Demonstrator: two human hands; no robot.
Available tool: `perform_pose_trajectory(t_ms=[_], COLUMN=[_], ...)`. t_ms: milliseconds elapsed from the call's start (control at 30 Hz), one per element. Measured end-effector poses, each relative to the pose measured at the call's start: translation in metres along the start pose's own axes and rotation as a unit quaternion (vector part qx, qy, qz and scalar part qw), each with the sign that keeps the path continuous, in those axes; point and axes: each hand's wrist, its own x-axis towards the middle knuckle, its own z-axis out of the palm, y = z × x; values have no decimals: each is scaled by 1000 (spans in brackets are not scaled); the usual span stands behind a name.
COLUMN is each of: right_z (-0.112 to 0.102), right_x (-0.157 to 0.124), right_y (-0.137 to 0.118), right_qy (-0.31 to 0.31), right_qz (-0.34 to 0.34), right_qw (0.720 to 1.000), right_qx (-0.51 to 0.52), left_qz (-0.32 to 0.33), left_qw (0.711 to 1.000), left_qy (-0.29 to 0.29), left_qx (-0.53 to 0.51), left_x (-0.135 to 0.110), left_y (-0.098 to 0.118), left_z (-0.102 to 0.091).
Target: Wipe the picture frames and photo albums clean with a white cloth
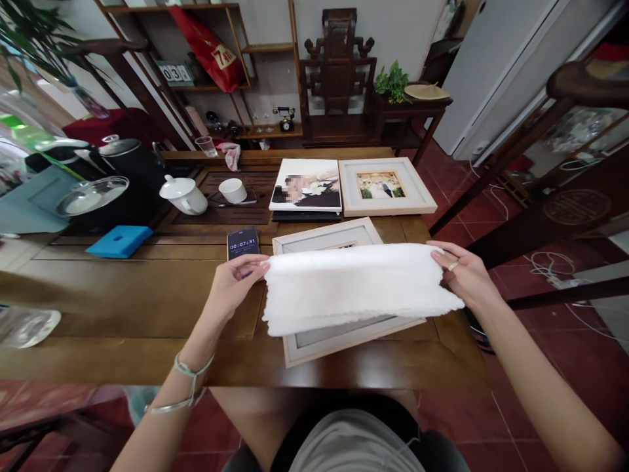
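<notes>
A white cloth (354, 282) with ragged edges is stretched between my two hands, folded over along its top. My left hand (236, 282) pinches its upper left corner, and my right hand (459, 269), with a ring on one finger, grips the upper right corner. Beneath the cloth lies a pale wooden picture frame (289, 354), set at a slant on the table; the cloth hides most of its middle. Just beyond my left hand rests a phone (243, 244) with a running timer on its screen.
Behind the cloth are a photo panel (305, 187) and a second framed picture (410, 187). On the left stand a lidded white teapot (183, 195), a white cup (232, 191), a blue block (120, 242) and a black kettle (128, 164). The wooden table's (162, 282) front edge is near my lap.
</notes>
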Motion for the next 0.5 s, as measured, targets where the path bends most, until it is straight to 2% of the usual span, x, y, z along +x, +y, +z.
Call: perform_pose_trajectory(t_ms=[100, 200, 300, 367, 500], right_z=[1, 3, 3, 3, 3], right_x=[0, -6, -18, -27, -36], right_y=[-4, -12, -23, -30, -36], right_qy=[-37, -41, -82, -123, -196], right_qz=[25, 79, 104, 91, 80], right_qw=[999, 995, 989, 986, 975], right_qx=[-15, -47, -70, -71, -64], left_qz=[12, -43, -87, -66, 24], left_qw=[998, 991, 980, 982, 995], left_qy=[-16, -55, -101, -101, -72], left_qx=[54, 111, 150, 147, 71], left_x=[0, -1, -10, -18, -28], left_y=[4, 8, 9, 9, 9], left_z=[2, 2, 3, 6, 14])
